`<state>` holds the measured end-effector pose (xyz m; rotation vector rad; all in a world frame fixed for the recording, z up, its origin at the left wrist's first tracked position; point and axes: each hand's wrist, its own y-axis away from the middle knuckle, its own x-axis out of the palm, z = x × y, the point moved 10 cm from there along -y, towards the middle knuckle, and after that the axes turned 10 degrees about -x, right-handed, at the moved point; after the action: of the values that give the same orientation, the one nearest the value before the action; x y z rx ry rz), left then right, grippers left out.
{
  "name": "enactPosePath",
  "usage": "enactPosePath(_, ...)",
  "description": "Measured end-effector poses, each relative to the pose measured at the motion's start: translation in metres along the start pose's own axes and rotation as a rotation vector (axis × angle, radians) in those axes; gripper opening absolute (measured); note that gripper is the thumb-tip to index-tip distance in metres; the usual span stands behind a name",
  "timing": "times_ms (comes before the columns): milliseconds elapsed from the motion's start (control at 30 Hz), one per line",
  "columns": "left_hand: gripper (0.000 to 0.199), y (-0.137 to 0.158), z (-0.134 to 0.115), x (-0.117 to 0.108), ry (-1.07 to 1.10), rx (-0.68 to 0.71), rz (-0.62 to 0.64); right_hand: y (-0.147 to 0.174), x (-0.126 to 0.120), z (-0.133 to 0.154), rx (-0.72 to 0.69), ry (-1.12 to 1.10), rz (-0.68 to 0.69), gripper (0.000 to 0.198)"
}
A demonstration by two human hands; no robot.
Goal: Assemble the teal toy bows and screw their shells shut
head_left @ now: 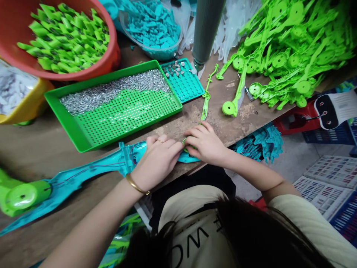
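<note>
A long blue plastic shell (95, 163) with thin dark wires along its inside lies across the front of the table. At its far left rests a green round-ended part (23, 196). My left hand (159, 158) curls over the shell's right portion, thumb and fingers closed on it. Just right of it, my right hand (205, 143) has bent fingers pressed together at a green plastic piece (185, 143) on the shell, mostly hidden by the fingers. The fingertips of both hands nearly meet. Beyond the right fingers lies a thin green plastic arm (205, 104).
A green perforated tray (122, 117) holds small silver screws. Beside it is a teal tray (192, 87) with metal discs. A grey cylindrical tool (208, 29) stands above. Around are a red tub (113, 48), a clear bowl (158, 54) and heaped green parts (292, 56).
</note>
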<state>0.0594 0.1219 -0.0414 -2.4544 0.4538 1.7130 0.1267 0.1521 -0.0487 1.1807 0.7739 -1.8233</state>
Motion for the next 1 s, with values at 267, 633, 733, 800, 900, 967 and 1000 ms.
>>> enactPosePath(267,0.022,-0.005,0.012,-0.004,0.202,-0.119,0.037,0.0,0.002,0.0,-0.007,-0.009,0.009,0.017)
enactPosePath(633,0.035,0.014,0.027,-0.015,0.074,-0.017,-0.016,0.005,0.005,0.0,0.003,-0.089,-0.029,0.017)
enactPosePath(733,0.039,0.011,0.031,-0.012,0.143,0.002,0.032,0.006,0.005,-0.002,0.025,-0.127,-0.038,0.016)
enactPosePath(800,0.039,0.01,0.034,-0.012,0.178,0.001,0.048,0.007,0.005,-0.004,0.05,-0.147,-0.03,0.015)
enactPosePath(900,0.038,0.009,0.032,-0.014,0.243,0.013,0.066,0.006,0.005,-0.003,0.051,-0.161,-0.024,0.014)
enactPosePath(967,0.037,0.01,0.028,-0.018,0.288,0.025,0.068,0.006,0.004,-0.001,0.036,-0.156,-0.031,0.015)
enactPosePath(1000,0.037,0.01,0.026,-0.02,0.312,0.033,0.072,0.006,0.004,-0.001,0.029,-0.153,-0.035,0.015)
